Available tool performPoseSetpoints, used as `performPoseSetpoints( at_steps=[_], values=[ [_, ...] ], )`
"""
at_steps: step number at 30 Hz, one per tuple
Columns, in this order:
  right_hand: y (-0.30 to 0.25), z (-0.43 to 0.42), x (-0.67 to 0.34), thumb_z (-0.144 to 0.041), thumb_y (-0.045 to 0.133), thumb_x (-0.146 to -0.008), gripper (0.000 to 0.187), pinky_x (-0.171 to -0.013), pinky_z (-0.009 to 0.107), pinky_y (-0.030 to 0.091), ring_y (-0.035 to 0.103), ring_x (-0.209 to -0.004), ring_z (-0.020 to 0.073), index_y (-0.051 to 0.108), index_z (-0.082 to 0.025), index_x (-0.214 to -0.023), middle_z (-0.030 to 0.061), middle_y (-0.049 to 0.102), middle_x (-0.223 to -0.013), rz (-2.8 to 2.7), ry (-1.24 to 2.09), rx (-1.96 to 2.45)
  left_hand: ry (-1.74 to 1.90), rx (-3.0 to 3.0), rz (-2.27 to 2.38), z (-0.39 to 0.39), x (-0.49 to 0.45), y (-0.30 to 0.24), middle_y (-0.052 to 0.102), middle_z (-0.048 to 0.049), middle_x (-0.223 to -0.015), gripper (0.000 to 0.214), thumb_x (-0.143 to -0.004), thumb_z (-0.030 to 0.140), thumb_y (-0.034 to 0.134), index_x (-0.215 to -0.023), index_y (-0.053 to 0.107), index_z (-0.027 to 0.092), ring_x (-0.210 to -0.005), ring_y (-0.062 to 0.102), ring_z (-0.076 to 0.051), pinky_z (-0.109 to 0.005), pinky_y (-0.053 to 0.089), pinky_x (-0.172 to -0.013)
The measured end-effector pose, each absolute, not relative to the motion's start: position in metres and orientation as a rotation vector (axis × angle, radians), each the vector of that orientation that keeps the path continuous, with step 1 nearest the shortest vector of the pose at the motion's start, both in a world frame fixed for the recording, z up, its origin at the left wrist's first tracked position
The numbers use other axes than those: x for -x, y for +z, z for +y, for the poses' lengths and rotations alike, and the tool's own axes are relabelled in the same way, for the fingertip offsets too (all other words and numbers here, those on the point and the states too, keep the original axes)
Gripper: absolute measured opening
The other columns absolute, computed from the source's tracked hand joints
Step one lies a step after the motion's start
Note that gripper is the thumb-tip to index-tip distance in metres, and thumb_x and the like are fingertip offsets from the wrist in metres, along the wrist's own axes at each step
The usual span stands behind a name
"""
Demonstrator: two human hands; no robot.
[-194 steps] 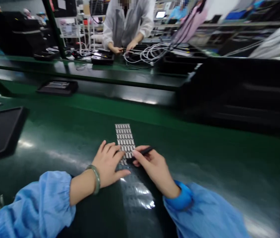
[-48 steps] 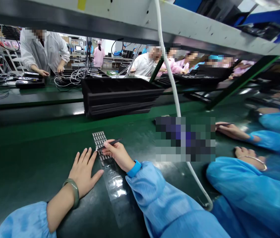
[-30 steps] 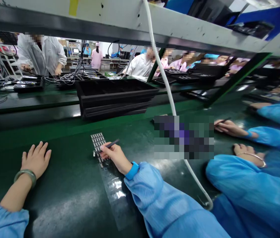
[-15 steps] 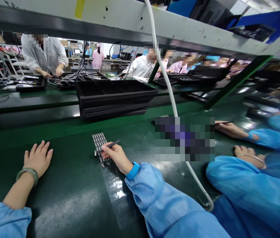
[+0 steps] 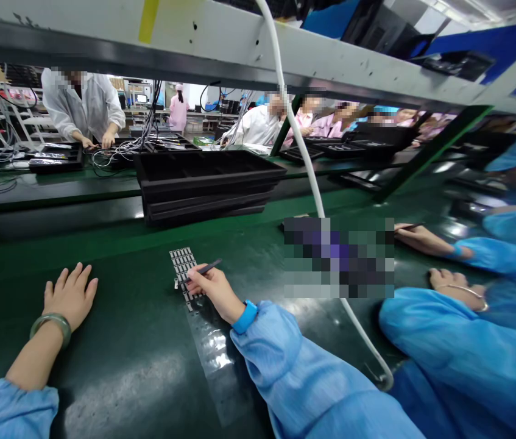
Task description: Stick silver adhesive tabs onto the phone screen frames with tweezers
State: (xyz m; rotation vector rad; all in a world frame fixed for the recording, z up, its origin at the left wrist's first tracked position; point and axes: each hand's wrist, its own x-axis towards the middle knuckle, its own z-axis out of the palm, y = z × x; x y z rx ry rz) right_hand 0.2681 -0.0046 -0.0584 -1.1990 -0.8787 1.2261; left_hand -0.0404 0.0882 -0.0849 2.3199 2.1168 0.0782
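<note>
My right hand is shut on a pair of slim black tweezers, and their tip reaches the lower part of a small sheet of rows of tiny metal parts. That sheet lies on a strip of clear film on the dark green bench mat. A few parts at its lower edge stand apart from the rows. Well to the left, my left hand rests flat on the mat with its fingers spread, touching nothing else. It wears a green bangle.
Stacked black trays stand beyond the mat, beneath a grey shelf. A white cable hangs down to the right. A blurred patch hides part of the bench. A co-worker's hands work at the right, one holding tweezers.
My left hand has moved left, away from the sheet, and the view has turned. My right hand stays at the sheet with the tweezers, barely moving over the last second.
</note>
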Motion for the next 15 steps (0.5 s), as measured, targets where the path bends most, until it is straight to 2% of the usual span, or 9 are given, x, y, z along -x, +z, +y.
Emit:
performPoseSetpoints(
  at_steps=[13, 15],
  values=[
    [-0.055, -0.004, -0.268, -0.043, 0.074, -0.062, 0.039, -0.054, 0.023, 0.048, 0.060, -0.056, 0.0117, 0.060, -0.013, -0.082, 0.0017, 0.064, -0.065, -0.883, 1.219, 1.230, 0.153, -2.316, 2.102, 0.086, 0.031, -0.073, 0.032, -0.0094, -0.144, 0.055, -0.089, 0.039, 0.022, -0.135, 0.039, 0.014, -0.132, 0.022, -0.034, -0.057, 0.018, -0.103],
    [-0.055, -0.006, -0.270, -0.042, 0.073, -0.065, 0.035, -0.055, 0.021, 0.048, 0.059, -0.056, 0.0102, 0.061, -0.014, -0.082, 0.0010, 0.064, -0.064, -0.914, 1.245, 1.221, 0.167, -2.316, 2.109, 0.082, 0.026, -0.069, 0.032, -0.0076, -0.144, 0.052, -0.089, 0.038, 0.024, -0.135, 0.039, 0.016, -0.133, 0.023, -0.031, -0.055, 0.018, -0.105]
  ],
)
